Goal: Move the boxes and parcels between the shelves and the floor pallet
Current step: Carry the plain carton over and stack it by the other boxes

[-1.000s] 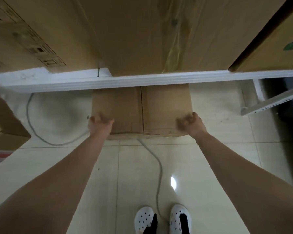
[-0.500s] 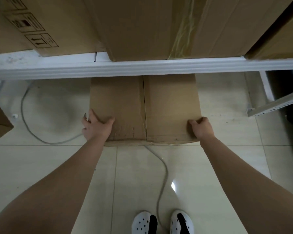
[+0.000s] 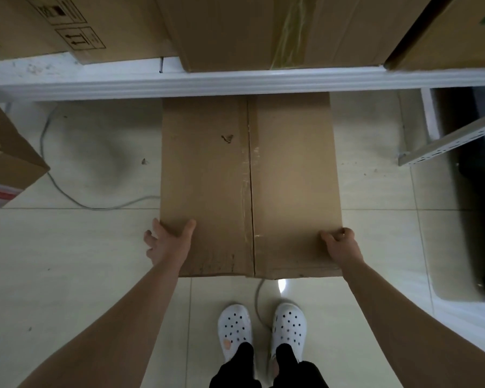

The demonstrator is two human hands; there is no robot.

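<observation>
Two hands hold the near end of a long brown cardboard box (image 3: 249,177) flat on the pale tiled floor (image 3: 67,275): the left hand (image 3: 170,242) clasps its near-left corner, thumb on top and fingers spread down the side, the right hand (image 3: 340,245) curls over the near-right edge. The box's far end sits under the lip of a white metal shelf (image 3: 235,82) loaded with big brown cartons (image 3: 235,29). A thin grey cable (image 3: 67,189) runs beneath the box and comes out between white perforated clogs (image 3: 234,323). A taped carton (image 3: 6,163) stands left, a white slotted rail (image 3: 454,141) right
</observation>
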